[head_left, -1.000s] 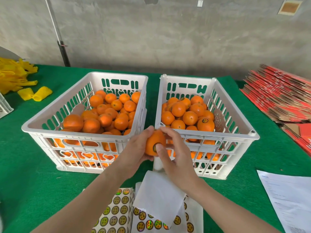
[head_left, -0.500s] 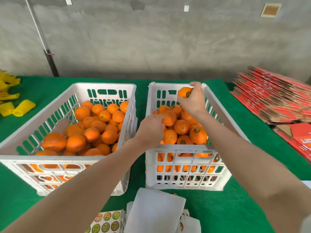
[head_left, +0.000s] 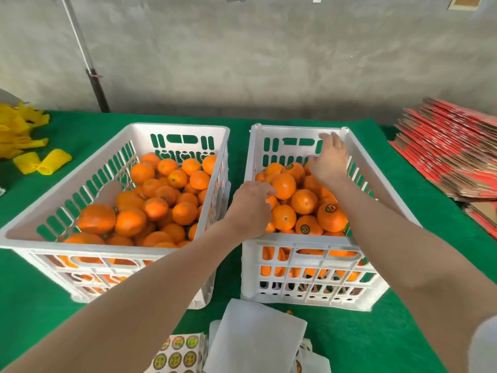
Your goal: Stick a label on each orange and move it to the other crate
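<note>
Seen from the head camera, the right hand (head_left: 329, 160) hovers with straight, spread fingers over the far end of the right crate (head_left: 304, 239), holding nothing. The left hand (head_left: 251, 208) reaches over that crate's near left corner, fingers bent down among the labelled oranges (head_left: 331, 217); whether it grips one cannot be told. The left crate (head_left: 80, 250) holds the unlabelled oranges (head_left: 130, 221), and sticker sheets (head_left: 174, 355) lie in front
</note>
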`<state>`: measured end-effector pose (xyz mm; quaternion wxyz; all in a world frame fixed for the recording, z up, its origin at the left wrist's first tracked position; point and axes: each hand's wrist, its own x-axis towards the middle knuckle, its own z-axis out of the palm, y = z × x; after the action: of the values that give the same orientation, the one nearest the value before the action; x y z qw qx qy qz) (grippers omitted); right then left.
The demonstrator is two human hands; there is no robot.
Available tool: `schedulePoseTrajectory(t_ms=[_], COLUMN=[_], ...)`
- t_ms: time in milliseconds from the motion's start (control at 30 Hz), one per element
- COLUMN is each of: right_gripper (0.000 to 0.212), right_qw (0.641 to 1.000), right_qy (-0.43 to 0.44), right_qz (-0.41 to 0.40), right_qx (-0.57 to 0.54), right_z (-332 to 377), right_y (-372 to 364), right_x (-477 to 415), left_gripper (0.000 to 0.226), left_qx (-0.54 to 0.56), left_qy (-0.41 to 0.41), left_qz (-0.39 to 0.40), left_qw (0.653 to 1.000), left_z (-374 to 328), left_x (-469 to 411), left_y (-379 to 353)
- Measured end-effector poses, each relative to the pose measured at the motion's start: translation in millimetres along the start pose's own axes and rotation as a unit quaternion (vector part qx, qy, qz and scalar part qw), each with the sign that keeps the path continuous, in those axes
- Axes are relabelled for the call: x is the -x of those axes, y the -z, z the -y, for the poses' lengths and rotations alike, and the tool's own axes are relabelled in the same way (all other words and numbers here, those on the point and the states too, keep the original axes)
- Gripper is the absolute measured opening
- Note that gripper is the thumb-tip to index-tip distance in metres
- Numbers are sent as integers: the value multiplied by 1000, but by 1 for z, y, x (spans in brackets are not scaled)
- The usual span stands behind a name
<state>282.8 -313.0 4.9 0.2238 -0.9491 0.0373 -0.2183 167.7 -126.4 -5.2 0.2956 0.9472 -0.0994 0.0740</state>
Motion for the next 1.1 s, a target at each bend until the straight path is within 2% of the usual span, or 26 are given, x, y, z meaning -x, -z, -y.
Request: schedulePoseTrajectory(t_ms=[67,133,167,233,267,333,400,467,500,567,600,667,733,800,867,933,1000,1100], right_gripper=[35,17,13,21,26,29,23,52,70,99,107,107,92,79,85,94,80,58], right_qw=[987,937,907,873,877,907,941,947,943,937,933,934,950,963,963,952,948,963], right_qy=[95,205,262,350,359,319,244,147,105,34,8,-13,-1,18,14,-2,0,4], right_qz=[-70,-160,-177,-130,-73,49,178,287,313,342,353,351,305,260,263,301,310,261], right_qx=[-110,-233,-277,-314,-311,-272,-152,3,45,69,68,66,69,68,59,60,73,58], right_z=[29,58,68,74,70,47,19,-5,-12,-16,-16,-13,-13,-13,-12,-12,-13,-15], right_y=[22,45,52,48,39,15,-8,-26,-32,-43,-49,-58,-63,-67,-71,-73,-75,-76], right_x=[17,59,90,163,200,262,297,312,316,317,317,317,320,325,329,330,329,329], left_gripper=[31,26,24,21,21,22,20,20,20,27,35,48,48,45,47,51,52,51], left_qx=[28,49,62,91,110,150,184,185,179,162,153,120,111,140,171,180,171,136], left_qy=[10,-1,-15,-43,-43,-31,-63,-90,-79,15,93,220,223,195,183,194,197,167], left_qz=[-21,-66,-89,-131,-147,-174,-224,-240,-225,-144,-75,83,165,168,176,181,181,176], left_qw=[999,997,994,986,982,973,955,949,954,976,981,964,954,956,952,947,948,960], left_z=[-2,-4,-6,-8,-9,-8,-1,15,25,45,54,69,79,84,87,88,88,83], left_x=[2,7,10,18,25,46,84,128,149,178,187,197,201,203,205,205,205,208], left_y=[1,6,8,12,14,13,8,-5,-15,-39,-51,-69,-80,-85,-89,-91,-93,-94])
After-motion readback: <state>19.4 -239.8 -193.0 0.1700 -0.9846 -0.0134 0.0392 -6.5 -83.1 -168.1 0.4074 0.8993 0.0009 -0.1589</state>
